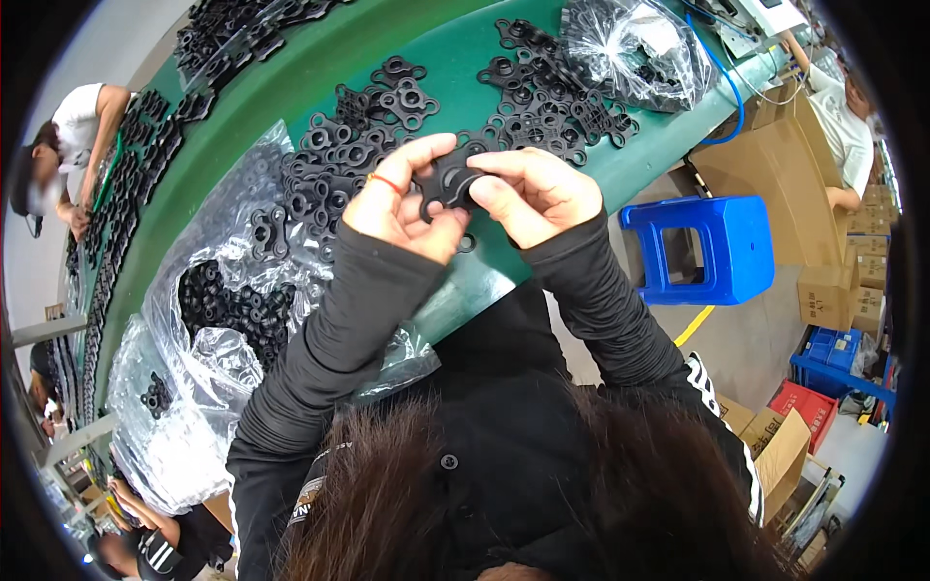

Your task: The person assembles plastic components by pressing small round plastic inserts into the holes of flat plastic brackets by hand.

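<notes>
Between my two hands is a black plastic bracket (449,180) with round holes in its lobes, held up over the green table (475,290). My left hand (405,208) grips its left side, fingers and thumb closed round it. From the other side my right hand (539,194) pinches at its edge with thumb and forefinger, pressing a small dark round piece I cannot fully make out. Just beyond lie piles of similar black brackets (542,97). To the left, an opened clear plastic bag (179,320) holds many small black round parts (232,305).
A tied clear bag (635,53) of black parts stands at the table's far right. Right of the table are a blue stool (697,252) and cardboard boxes (775,165). More brackets line the green band on the left (126,194), where other people work.
</notes>
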The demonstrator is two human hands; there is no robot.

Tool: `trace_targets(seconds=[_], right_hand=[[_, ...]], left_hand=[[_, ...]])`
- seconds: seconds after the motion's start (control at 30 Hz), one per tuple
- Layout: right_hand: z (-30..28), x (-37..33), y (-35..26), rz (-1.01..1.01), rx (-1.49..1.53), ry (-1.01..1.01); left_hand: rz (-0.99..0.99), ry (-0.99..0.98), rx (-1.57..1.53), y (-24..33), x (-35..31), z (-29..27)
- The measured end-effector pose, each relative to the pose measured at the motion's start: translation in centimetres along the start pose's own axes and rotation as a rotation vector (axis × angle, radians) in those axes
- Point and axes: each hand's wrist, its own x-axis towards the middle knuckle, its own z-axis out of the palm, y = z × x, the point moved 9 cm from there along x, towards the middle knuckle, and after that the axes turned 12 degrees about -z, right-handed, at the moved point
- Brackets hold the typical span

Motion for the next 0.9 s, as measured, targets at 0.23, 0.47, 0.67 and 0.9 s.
trace_targets(seconds=[0.23,0.47,0.67,0.9], right_hand=[[1.0,-0.1,0.5,0.154,0.236,0.137],[1.3,0.1,0.1,0.187,0.382,-0.112],[0.1,1.3,0.9,0.176,0.263,-0.174],[-14.2,11.9,5.8,-0.351,-1.707,-0.288]], left_hand=[[0.092,0.028,-0.23,0.2,-2.0,-1.1],[0.076,-0.017,-0.292,1.0,-2.1,-0.2],[0.13,0.024,-0.159,1.4,-0.1,0.0],[0.234,0.409,0.662,0.8,5.9,-8.6]])
